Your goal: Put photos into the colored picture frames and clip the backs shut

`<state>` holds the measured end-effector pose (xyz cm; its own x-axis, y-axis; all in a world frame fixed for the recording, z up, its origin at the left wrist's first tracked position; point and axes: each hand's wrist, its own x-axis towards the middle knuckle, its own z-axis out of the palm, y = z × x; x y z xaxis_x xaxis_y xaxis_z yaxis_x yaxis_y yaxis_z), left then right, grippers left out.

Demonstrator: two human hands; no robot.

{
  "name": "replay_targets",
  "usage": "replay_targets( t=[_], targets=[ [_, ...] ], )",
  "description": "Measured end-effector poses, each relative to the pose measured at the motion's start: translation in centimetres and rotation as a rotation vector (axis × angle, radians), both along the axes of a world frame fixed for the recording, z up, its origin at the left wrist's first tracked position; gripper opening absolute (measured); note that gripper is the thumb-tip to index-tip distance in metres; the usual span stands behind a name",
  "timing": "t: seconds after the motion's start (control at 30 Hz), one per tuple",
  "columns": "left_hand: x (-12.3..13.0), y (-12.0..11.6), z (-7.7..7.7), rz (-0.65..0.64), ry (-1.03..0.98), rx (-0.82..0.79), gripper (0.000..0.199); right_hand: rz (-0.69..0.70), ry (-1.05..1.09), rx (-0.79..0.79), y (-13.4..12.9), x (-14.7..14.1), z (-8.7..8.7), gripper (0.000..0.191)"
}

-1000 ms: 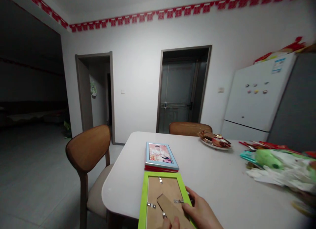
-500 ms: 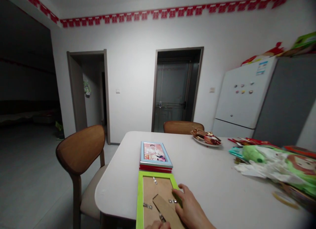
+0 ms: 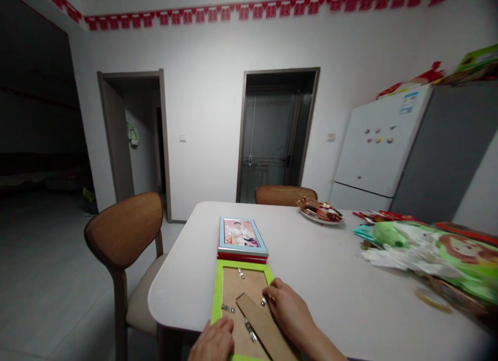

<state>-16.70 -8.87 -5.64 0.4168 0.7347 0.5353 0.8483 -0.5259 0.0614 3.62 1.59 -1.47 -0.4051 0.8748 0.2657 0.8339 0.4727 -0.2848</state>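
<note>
A lime-green picture frame [image 3: 218, 288] lies face down on the white table, its brown backing board [image 3: 232, 283] showing. A support leg [image 3: 259, 317] slants across the board, with a metal hinge [image 3: 250, 330] beside it. My left hand [image 3: 215, 341] grips the frame's left edge, fingers over the border. At the right edge, my right hand [image 3: 292, 310] has its fingertips pinched on a small metal clip [image 3: 263, 301], partly hidden. Other metal clips sit at the top [image 3: 240, 273] and left [image 3: 227, 308] of the board. Just beyond lies a light-blue framed picture [image 3: 243, 234] on red frames [image 3: 241, 258].
A plate [image 3: 322, 219] of wrapped items stands at the table's far side. Green packaging, white tissue [image 3: 404, 260] and a roll of tape [image 3: 433, 300] lie to the right. Wooden chairs stand left [image 3: 126, 228] and behind [image 3: 286, 195] the table [image 3: 330, 278].
My left hand has moved from the bottom of the frame to its left edge. The right hand's fingers have closed in on the right clip. The view has shifted slightly.
</note>
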Motion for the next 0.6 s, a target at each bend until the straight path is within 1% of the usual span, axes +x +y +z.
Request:
replay_targets(
  t=[0.07, 0.13, 0.2, 0.23, 0.27, 0.37, 0.47, 0.6],
  targets=[
    [0.2, -0.2, 0.7, -0.003, -0.023, -0.063, 0.043, 0.05, 0.024, 0.008, -0.7, 0.0, 0.5, 0.025],
    [0.8, -0.4, 1.3, 0.037, -0.053, -0.143, 0.051, 0.188, 0.082, -0.036, -1.6, -0.1, 1.1, 0.026],
    [1.5, -0.7, 1.9, 0.104, -0.082, -0.218, 0.05, 0.355, 0.134, -0.132, -2.5, -0.3, 1.6, 0.027],
    [1.8, -0.8, 2.1, 0.131, -0.099, -0.25, 0.048, 0.417, 0.145, -0.18, -2.9, -0.3, 1.8, 0.027],
    [2.0, -0.9, 2.3, 0.143, -0.119, -0.275, 0.046, 0.45, 0.153, -0.216, -3.2, -0.4, 2.0, 0.027],
    [2.1, -1.1, 2.5, 0.129, -0.19, -0.299, 0.043, 0.463, 0.153, -0.29, -3.4, -0.2, 2.2, 0.028],
    [1.9, -1.2, 2.2, 0.107, -0.237, -0.287, 0.041, 0.461, 0.143, -0.341, -3.4, 0.0, 2.2, 0.031],
    [1.6, -1.1, 1.8, 0.099, -0.262, -0.294, 0.039, 0.418, 0.142, -0.279, -3.6, -0.6, 1.7, 0.025]
  ],
)
